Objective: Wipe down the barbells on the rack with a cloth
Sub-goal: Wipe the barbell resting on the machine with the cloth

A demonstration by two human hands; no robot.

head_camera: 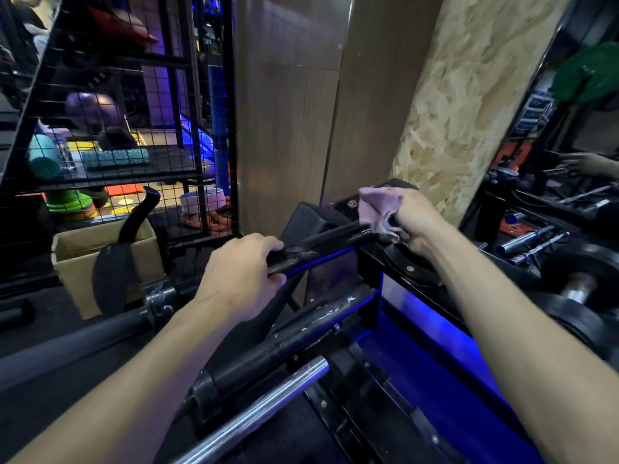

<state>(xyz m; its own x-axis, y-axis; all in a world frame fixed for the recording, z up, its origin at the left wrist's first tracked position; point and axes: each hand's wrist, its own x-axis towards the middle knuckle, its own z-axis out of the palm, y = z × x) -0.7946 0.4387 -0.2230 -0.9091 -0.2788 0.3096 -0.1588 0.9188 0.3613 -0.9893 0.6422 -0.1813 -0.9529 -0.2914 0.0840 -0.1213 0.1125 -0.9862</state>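
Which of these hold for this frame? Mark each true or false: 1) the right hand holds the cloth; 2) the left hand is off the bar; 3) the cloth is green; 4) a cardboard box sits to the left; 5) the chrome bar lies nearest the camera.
1) True: the right hand grips the cloth against the black bar.
2) False: the left hand grips that same black bar, nearer the camera.
3) False: the cloth is pale pink-purple.
4) True: a cardboard box sits left of the hands, below the wire cage.
5) True: the chrome bar lies below the black bars in the view.
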